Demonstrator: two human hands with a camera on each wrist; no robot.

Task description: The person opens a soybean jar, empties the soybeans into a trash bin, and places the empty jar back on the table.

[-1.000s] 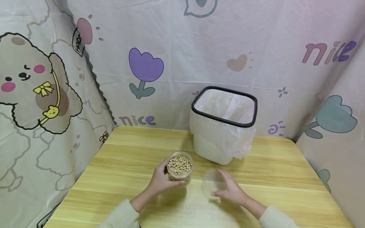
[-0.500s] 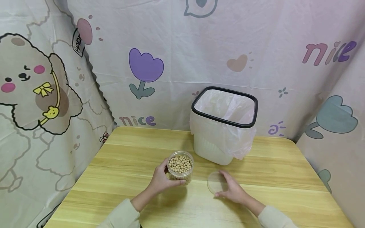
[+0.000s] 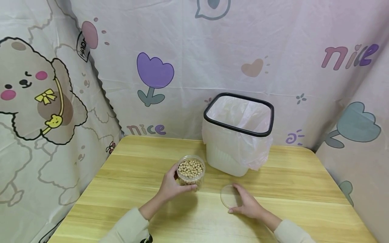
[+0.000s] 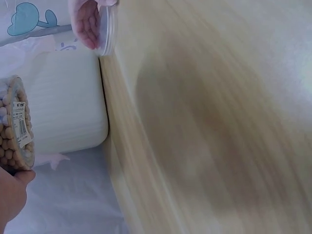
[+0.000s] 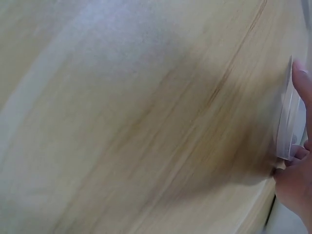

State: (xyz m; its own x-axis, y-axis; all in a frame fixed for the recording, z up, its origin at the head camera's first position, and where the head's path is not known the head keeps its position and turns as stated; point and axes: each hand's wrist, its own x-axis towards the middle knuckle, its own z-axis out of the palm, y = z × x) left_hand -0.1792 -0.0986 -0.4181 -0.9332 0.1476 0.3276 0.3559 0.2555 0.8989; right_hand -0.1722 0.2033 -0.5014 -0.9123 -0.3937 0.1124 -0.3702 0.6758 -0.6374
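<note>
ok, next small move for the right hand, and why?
Probably rest the clear lid on the table and let go: the right hand holds it low there, contact unclear, while the left hand alone holds up the open jar of beans, so a free right hand could help.

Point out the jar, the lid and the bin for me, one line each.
Jar [image 3: 199,182]: head view, on its clear side wall, just below the rim.
Lid [image 3: 229,196]: head view, on the middle of its see-through disc.
Bin [image 4: 68,105]: left wrist view, on its white side wall.
</note>
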